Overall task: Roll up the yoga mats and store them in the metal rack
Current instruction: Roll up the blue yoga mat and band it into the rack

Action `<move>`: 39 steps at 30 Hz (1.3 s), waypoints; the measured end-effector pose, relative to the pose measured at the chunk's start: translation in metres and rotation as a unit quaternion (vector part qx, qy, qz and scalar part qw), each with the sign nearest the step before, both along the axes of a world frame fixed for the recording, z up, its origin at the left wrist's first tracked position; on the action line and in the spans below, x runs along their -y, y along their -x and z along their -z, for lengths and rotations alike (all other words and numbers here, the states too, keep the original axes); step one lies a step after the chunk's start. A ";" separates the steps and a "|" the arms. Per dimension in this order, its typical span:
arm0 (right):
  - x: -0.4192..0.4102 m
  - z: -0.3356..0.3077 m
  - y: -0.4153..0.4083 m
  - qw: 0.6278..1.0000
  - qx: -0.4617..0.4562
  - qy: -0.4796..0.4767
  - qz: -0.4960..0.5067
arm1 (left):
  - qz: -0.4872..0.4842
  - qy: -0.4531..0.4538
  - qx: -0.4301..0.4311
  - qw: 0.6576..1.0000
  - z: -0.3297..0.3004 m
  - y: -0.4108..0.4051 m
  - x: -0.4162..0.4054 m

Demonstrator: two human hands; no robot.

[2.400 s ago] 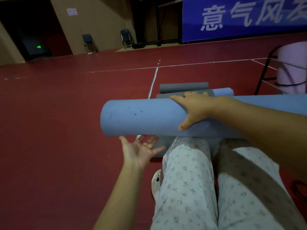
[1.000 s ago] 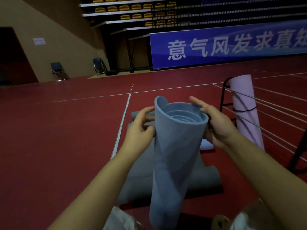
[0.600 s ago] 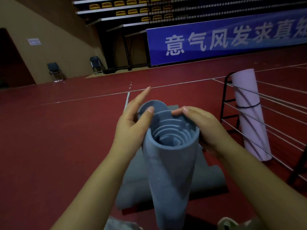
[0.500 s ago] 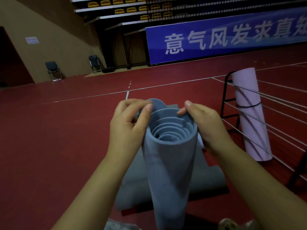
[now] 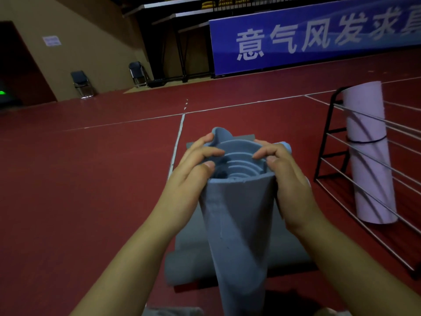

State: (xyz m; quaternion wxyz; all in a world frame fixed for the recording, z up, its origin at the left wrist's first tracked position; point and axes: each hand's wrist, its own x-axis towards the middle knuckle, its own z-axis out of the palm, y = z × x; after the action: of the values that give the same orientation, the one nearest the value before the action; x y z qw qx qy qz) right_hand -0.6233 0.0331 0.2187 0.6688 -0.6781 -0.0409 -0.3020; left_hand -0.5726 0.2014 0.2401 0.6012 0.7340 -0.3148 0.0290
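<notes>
At frame centre I find the blue mat (image 5: 237,213) rolled and stood on end, the left hand (image 5: 193,172) and right hand (image 5: 287,176) both gripping its top rim with curled fingers — coils uneven, not yet racked. The metal rack (image 5: 330,156) at right holds one pink mat (image 5: 366,151), banded and upright. Grey mats (image 5: 182,267) remain on the floor — I judge the task under half done.
</notes>
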 end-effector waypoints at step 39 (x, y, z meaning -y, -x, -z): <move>-0.014 -0.014 0.016 0.996 -0.060 0.067 0.000 | -0.094 -0.077 -0.070 0.990 -0.017 0.033 -0.003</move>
State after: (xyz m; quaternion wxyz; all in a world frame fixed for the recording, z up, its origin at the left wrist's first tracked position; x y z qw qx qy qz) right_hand -0.6391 0.0473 0.2325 0.6233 -0.7381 -0.0214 -0.2574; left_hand -0.6057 0.2048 0.2571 0.5581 0.8047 -0.2024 0.0096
